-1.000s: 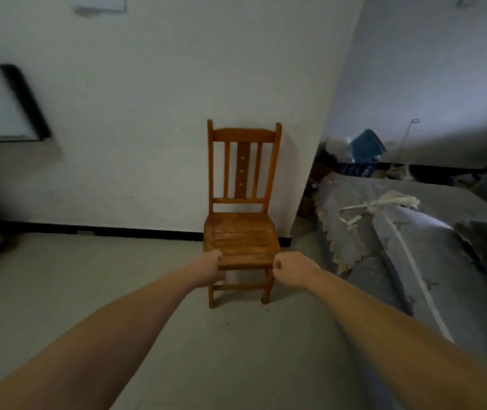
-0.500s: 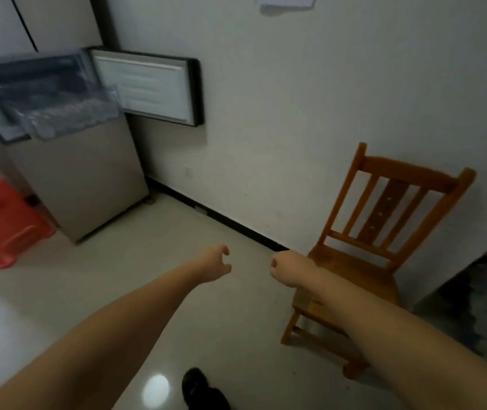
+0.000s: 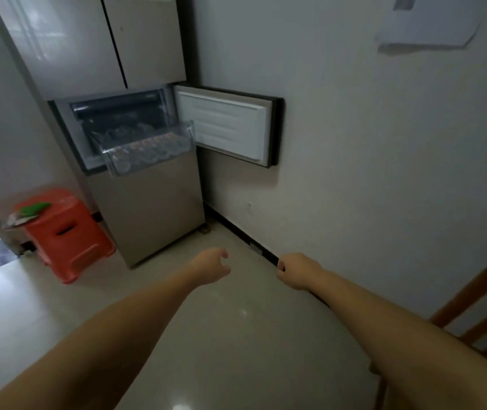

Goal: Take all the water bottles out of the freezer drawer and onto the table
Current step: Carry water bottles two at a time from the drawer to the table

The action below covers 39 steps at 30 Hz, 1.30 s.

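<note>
A: Where are the bottles?

B: In the freezer drawer (image 3: 147, 149), the clear plastic one pulled out from the middle of the fridge (image 3: 135, 119). A row of water bottles (image 3: 150, 145) lies side by side in it, caps toward the front. They are blurred behind the plastic, so I cannot count them.

A: And the freezer door?

B: The freezer door (image 3: 224, 128) is swung wide to the right, flat against the wall (image 3: 354, 143), its white inner face showing. The fridge's upper doors are closed.

A: What are the hands doing?

B: Both arms reach forward over the floor (image 3: 221, 335), well short of the fridge. The left hand (image 3: 211, 267) holds nothing; its grip is apart, with the fingers loosely curled and a gap between thumb and fingers. The right hand (image 3: 297, 270) also holds nothing, but its grip is together, the fingers curled into a fist. Neither touches anything.

A: Anything else around?

B: A red plastic stool (image 3: 67, 235) stands just left of the fridge, with something green (image 3: 33, 209) lying on its top. At the right edge a wooden chair (image 3: 479, 294) shows in part, against the wall. A sheet of paper (image 3: 425, 22) hangs high on that wall.
</note>
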Available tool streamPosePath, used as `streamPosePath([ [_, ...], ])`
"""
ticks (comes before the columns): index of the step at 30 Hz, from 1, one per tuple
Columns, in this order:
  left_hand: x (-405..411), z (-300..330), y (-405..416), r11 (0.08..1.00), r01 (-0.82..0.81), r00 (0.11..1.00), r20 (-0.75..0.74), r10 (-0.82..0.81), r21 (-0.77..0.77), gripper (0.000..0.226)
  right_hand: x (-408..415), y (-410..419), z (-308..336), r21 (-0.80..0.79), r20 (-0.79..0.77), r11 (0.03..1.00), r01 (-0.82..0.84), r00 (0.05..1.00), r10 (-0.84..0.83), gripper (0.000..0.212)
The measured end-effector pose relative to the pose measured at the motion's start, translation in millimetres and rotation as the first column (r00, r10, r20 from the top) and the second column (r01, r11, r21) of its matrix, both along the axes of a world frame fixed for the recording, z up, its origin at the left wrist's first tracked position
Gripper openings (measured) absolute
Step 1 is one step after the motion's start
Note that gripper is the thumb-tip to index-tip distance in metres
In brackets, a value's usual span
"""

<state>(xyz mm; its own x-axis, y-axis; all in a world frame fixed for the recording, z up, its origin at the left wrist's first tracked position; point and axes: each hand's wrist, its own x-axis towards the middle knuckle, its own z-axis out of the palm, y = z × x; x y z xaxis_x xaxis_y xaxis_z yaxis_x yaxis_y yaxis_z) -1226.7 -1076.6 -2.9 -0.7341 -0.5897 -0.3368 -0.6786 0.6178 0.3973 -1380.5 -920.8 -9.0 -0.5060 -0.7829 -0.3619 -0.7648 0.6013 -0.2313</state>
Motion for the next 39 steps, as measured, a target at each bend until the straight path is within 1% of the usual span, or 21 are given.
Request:
streamPosePath([
  [3,-5,-4,-36,0.999,-0.044,0.999,0.000,0.044,0.010,0.044,-13,-54,-4,0.006,0.016,0.999,-0.053,0.998,0.053,0.031],
  [4,-8,-5,-51,0.998,-0.060,0.998,-0.001,0.060,0.010,0.044,-19,-75,-5,0.011,0.018,0.997,-0.076,0.997,0.076,0.031],
  [7,-17,-6,-93,0.996,-0.088,0.996,0.004,0.088,0.017,0.044,-36,-131,-9,0.012,0.021,0.992,-0.128,0.992,0.128,0.023],
  [10,-39,-6,-148,0.992,-0.122,0.992,0.000,0.122,-0.013,0.044,-61,-194,-12,-0.026,0.007,0.978,-0.205,0.979,0.205,0.029],
  [14,-79,-1,-223,0.983,-0.178,0.984,-0.011,0.178,-0.045,0.034,-105,-275,-8,-0.036,-0.006,0.957,-0.288,0.958,0.288,0.024],
  [17,-112,13,-280,0.972,-0.231,0.973,-0.040,0.229,-0.044,0.038,-146,-340,11,-0.026,-0.003,0.946,-0.322,0.947,0.322,0.020],
  [20,-136,20,-325,0.961,-0.273,0.960,-0.086,0.268,-0.047,0.041,-177,-395,27,-0.090,-0.003,0.944,-0.318,0.948,0.319,0.023],
  [22,-146,22,-350,0.956,-0.290,0.955,-0.079,0.287,-0.031,0.041,-186,-427,31,-0.109,0.010,0.935,-0.338,0.940,0.341,0.025],
  [24,-155,20,-379,0.954,-0.300,0.953,-0.059,0.298,-0.026,0.043,-191,-462,28,-0.104,0.009,0.924,-0.367,0.929,0.370,0.021],
  [26,-162,20,-405,0.953,-0.303,0.952,-0.057,0.302,-0.025,0.044,-194,-492,24,-0.123,0.010,0.915,-0.384,0.922,0.388,0.018],
  [28,-171,22,-435,0.952,-0.305,0.950,-0.075,0.303,-0.027,0.045,-198,-524,24,-0.157,0.027,0.908,-0.389,0.917,0.398,0.020],
  [31,-186,30,-491,0.955,-0.292,0.952,-0.106,0.286,-0.042,0.043,-207,-581,27,-0.166,0.028,0.901,-0.402,0.911,0.412,0.022],
  [35,-206,46,-576,0.961,-0.274,0.950,-0.171,0.262,-0.050,0.040,-222,-670,34,-0.238,-0.033,0.894,-0.379,0.923,0.382,0.022],
  [39,-220,71,-658,0.960,-0.263,0.954,-0.174,0.244,-0.096,0.035,-229,-750,56,-0.362,-0.097,0.880,-0.307,0.952,0.292,0.025],
])
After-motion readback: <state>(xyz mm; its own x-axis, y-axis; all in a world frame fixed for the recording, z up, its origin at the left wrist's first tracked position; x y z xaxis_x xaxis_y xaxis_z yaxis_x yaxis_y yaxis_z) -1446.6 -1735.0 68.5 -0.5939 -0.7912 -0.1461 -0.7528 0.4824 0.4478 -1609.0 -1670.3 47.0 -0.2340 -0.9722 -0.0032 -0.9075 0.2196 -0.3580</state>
